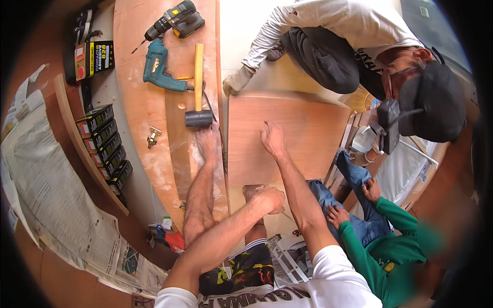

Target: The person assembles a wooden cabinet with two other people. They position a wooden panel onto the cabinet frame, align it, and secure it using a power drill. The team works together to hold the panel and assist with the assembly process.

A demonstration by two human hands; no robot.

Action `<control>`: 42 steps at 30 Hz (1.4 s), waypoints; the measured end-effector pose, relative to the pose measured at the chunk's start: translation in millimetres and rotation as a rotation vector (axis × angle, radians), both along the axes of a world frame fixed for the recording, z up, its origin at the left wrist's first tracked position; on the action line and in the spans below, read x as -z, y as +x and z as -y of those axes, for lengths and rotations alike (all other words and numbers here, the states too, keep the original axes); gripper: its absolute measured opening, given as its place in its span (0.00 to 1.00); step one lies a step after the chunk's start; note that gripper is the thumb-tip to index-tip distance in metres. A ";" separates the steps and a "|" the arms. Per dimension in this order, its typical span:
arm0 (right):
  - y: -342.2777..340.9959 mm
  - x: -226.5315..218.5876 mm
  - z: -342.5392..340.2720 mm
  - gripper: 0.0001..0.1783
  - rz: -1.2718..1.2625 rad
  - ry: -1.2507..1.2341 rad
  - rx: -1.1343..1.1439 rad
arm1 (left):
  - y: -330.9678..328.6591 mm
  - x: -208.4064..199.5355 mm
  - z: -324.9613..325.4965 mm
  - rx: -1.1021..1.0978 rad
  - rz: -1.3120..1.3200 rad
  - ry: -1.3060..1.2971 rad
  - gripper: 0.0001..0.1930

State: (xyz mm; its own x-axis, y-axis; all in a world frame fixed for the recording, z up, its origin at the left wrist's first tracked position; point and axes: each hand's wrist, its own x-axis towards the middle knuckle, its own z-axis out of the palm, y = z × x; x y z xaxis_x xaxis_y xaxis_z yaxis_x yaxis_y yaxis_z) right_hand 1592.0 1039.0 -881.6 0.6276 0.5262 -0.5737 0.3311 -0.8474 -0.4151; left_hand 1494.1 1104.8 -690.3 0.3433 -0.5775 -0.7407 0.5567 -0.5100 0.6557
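Note:
A reddish-brown wooden panel (pixel 287 136) lies in front of me. My right hand (pixel 273 139) reaches over it, fingers apart and a fingertip at or just above its surface; nothing shows in that hand. Closer to my body, my left hand (pixel 269 200) is closed in a fist above my foot. Whatever it may hold is hidden. A co-worker's gloved hand (pixel 239 80) touches the panel's far left corner. To the left, a mallet (pixel 198 77) with a wooden handle and black head lies on a long plank (pixel 133 92), right by my bare left foot (pixel 208 141).
On the plank lie a teal corded drill (pixel 155 64), a cordless drill (pixel 177 20) with a bit, and a brass hinge (pixel 153 137). Several black boxes (pixel 105 138) stand at left. A second person in green sleeves (pixel 354 241) sits at right, hands on their knees.

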 end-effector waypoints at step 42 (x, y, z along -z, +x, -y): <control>57.2 44.2 -68.3 0.31 0.284 -0.196 -0.417 | -49.7 -4.3 58.0 -0.192 0.080 0.139 0.24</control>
